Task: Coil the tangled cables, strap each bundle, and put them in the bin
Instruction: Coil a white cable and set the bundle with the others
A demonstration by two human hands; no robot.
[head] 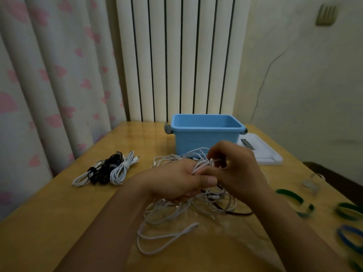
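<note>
**Both hands in the tangle**

The left hand [176, 179] grips white cables [172, 211] mid-surface; the right hand [233, 165] pinches one strand. The blue bin [206, 134] stands at twelve o'clock, coiled bundles [106, 168] at ten.

Home room, likely bedroom. Beyond the left hand [174, 179]: pink-heart curtain [49, 75], white column radiator [176, 55], cracked plaster wall [304, 75]. Beneath it, a glossy wooden table [59, 222].
</note>
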